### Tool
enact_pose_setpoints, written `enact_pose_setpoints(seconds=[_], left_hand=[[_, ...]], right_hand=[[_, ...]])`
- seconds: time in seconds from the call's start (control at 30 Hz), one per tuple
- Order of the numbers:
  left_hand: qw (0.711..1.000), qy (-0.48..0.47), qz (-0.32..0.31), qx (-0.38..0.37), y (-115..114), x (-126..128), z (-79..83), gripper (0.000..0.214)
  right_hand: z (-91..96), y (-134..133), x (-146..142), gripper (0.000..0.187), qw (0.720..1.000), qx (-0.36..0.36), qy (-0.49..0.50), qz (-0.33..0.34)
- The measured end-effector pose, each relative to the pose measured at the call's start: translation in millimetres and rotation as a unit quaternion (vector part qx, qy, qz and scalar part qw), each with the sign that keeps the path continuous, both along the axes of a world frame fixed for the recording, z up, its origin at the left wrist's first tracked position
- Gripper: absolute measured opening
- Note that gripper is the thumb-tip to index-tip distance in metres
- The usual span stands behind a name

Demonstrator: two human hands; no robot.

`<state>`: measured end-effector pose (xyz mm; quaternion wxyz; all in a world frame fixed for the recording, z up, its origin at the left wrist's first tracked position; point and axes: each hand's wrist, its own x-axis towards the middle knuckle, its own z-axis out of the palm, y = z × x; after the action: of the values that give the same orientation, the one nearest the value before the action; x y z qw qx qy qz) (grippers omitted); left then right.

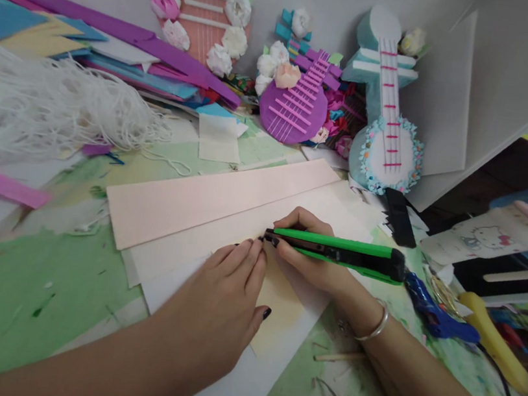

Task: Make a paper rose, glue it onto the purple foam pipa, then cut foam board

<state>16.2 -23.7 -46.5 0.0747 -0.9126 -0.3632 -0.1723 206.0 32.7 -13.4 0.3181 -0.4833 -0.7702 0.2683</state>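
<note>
My right hand [308, 253] is wrapped round a green and black utility knife [344, 254], its tip pointing left at the fingertips of my other hand. My left hand [225, 297] lies flat, fingers stretched out, pressing on the paper. Under both hands is a small pale yellow piece [278, 305], partly hidden. Beneath that lie white sheets [232, 390] and a cream sheet [176, 261]. A long pale pink strip [205, 199] rests just beyond my fingers. Whether a blade is out at the knife's tip, I cannot tell.
Paper instruments, among them a purple one [293, 113] and a light blue one [389, 143], stand at the back. White string [61, 104] and coloured sheets [71, 33] pile up at left. On the right lie a blue glue gun [439, 311] and a yellow-handled tool [494, 342].
</note>
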Motion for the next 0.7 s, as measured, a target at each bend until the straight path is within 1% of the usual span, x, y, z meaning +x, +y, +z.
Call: enact_pose_setpoints(seconds=[0.13, 0.53, 0.7], left_hand=[[1.000, -0.005, 0.004, -0.003, -0.3, 0.2, -0.3, 0.055], [1.000, -0.013, 0.008, -0.025, -0.1, 0.1, -2.9, 0.056], [0.999, -0.008, 0.002, -0.035, 0.2, -0.5, -1.2, 0.056]], right_hand=[[0.9, -1.1, 1.4, 0.015, 1.000, -0.003, 0.017, 0.009], [3.7, -3.5, 0.4, 0.016, 1.000, -0.003, 0.007, 0.002], [2.6, -4.1, 1.6, 0.016, 1.000, -0.006, -0.004, 0.002]])
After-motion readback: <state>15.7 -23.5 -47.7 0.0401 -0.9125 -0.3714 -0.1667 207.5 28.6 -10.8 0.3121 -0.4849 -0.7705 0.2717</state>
